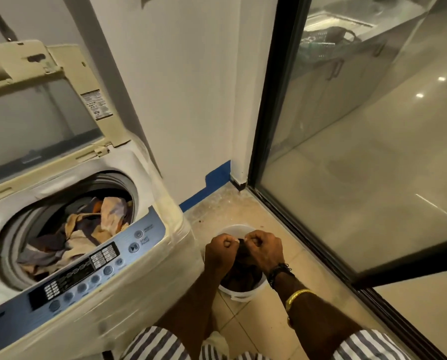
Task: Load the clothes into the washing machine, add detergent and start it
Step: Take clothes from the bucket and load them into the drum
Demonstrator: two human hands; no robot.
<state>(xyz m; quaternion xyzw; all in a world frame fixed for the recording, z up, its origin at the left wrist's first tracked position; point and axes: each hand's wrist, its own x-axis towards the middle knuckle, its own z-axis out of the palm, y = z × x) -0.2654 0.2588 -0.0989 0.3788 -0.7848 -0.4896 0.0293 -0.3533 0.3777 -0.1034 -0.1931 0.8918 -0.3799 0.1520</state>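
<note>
Floor beside washing machine (pixel 149 289): left grip (pixel 221 250) and right grip (pixel 264 249) clamped on dark garment (pixel 243 278) in bucket (pixel 243 297), judged limp, likely wet-heavy, best held bunched.

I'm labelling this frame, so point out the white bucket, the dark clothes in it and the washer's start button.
white bucket (pixel 240 295): head view, near rim.
dark clothes (pixel 240 278): head view, heap inside the bucket.
start button (pixel 133 247): head view, round button face.
</note>
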